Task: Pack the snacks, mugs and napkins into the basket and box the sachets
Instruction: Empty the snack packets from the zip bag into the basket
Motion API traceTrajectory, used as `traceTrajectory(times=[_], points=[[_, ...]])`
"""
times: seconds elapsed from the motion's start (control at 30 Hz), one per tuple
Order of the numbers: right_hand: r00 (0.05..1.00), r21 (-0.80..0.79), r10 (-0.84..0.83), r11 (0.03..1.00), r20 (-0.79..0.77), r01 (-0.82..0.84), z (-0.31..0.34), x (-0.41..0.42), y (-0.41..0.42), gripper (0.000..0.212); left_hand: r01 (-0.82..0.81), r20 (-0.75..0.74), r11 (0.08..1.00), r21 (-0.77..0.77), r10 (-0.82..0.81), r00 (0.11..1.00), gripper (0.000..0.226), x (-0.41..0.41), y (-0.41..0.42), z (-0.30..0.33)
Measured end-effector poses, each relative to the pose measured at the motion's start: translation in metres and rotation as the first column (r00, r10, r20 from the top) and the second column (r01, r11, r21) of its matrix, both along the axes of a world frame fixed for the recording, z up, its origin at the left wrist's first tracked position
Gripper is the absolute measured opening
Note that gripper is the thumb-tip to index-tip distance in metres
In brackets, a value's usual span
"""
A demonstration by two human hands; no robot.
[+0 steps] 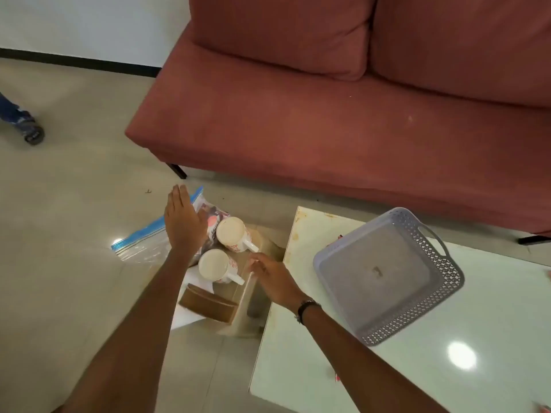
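From the head camera, looking down: two bare arms are reaching forward. The left hand [183, 217] is hovering flat, fingers straight and released, over a clear zip bag of snacks [208, 214] lying at ten o'clock on a low stool [247, 296]. The right hand [272, 278] is also reaching with fingers loosely spread, grasping nothing, just above the stool's right edge. Two white mugs are standing on the stool, a far mug [234, 235] and a near mug [219, 266], both with red lettering too blurred to read. One brown cardboard box [208, 304] is sitting open at the stool's near edge, with white napkins [186, 317] partly beneath it. A second, empty zip bag [140, 242] is lying on the floor at nine o'clock. At three o'clock, one grey perforated basket [387, 275] is resting empty on a pale desk [298, 368], near its far-left corner. A red sofa [328, 114] is filling twelve o'clock.
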State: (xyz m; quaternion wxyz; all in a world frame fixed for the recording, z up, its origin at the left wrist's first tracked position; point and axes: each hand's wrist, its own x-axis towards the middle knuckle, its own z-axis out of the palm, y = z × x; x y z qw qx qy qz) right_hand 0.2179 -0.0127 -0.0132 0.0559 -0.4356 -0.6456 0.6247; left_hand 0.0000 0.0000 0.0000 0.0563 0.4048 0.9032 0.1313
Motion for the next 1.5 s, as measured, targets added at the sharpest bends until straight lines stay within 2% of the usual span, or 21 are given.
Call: traceTrajectory(times=[0.1, 0.23, 0.33, 0.4, 0.53, 0.6, 0.67, 0.8, 0.97, 1.13, 1.2, 1.3, 1.4, 1.5], points=[[0.999, -0.007, -0.005, 1.0, -0.043, 0.005, -0.008, -0.008, 0.005, 0.032, 0.045, 0.012, 0.999, -0.016, -0.045, 0.999, 0.064, -0.015, 0.023, -0.01], [0.998, 0.026, -0.022, 0.999, -0.056, 0.024, -0.018, -0.006, 0.016, 0.032, 0.13, -0.074, 0.982, -0.138, -0.141, 0.987, 0.032, -0.013, 0.035, -0.002], [0.998, 0.06, -0.05, 0.997, -0.038, 0.052, -0.02, 0.002, 0.023, 0.031, 0.098, -0.126, 0.994, -0.051, -0.103, 0.987, 0.019, -0.019, 0.027, 0.004], [0.997, 0.063, -0.066, 0.996, -0.042, 0.068, -0.015, 0.007, 0.026, 0.03, 0.089, -0.172, 0.996, 0.006, -0.086, 0.981, 0.021, -0.027, 0.021, 0.01], [0.993, 0.071, -0.093, 0.993, -0.076, 0.099, 0.01, 0.015, 0.031, 0.031, 0.18, -0.257, 0.982, 0.061, -0.158, 0.953, 0.028, -0.035, 0.025, 0.049], [0.992, 0.091, -0.1, 0.99, -0.081, 0.107, 0.026, 0.02, 0.031, 0.032, 0.264, -0.298, 0.959, 0.103, -0.223, 0.928, 0.025, -0.025, 0.034, 0.079], [0.988, 0.119, -0.119, 0.984, -0.098, 0.13, 0.043, 0.028, 0.03, 0.031, 0.409, -0.331, 0.901, 0.143, -0.346, 0.878, 0.023, -0.005, 0.044, 0.113], [0.963, 0.239, -0.216, 0.938, -0.158, 0.25, 0.082, 0.056, 0.035, 0.029, 0.707, -0.319, 0.697, 0.117, -0.648, 0.692, 0.027, 0.05, 0.051, 0.164], [0.881, 0.318, -0.394, 0.827, -0.262, 0.465, 0.141, 0.117, 0.052, 0.031, 0.874, -0.326, 0.478, 0.091, -0.815, 0.48, 0.03, 0.133, 0.053, 0.197], [0.889, 0.326, -0.391, 0.83, -0.24, 0.453, 0.182, 0.222, 0.054, 0.028, 0.946, -0.301, 0.306, 0.104, -0.897, 0.323, 0.028, 0.258, 0.046, 0.205], [0.869, 0.256, -0.443, 0.833, -0.22, 0.49, 0.188, 0.272, 0.046, 0.024, 0.955, -0.268, 0.262, 0.141, -0.918, 0.292, 0.022, 0.309, 0.044, 0.201], [0.771, -0.12, -0.607, 0.794, -0.192, 0.596, 0.188, 0.351, 0.036, 0.028, 0.942, -0.226, 0.218, 0.256, -0.934, 0.278, 0.015, 0.391, 0.033, 0.199], [0.745, -0.322, -0.642, 0.754, -0.18, 0.572, 0.187, 0.424, 0.03, 0.04, 0.935, -0.259, 0.179, 0.307, -0.929, 0.263, 0.014, 0.465, 0.02, 0.192], [0.701, -0.437, -0.694, 0.688, -0.164, 0.579, 0.189, 0.48, 0.019, 0.019, 0.901, -0.226, 0.196, 0.388, -0.927, 0.299, 0.01, 0.52, 0.007, 0.181]])
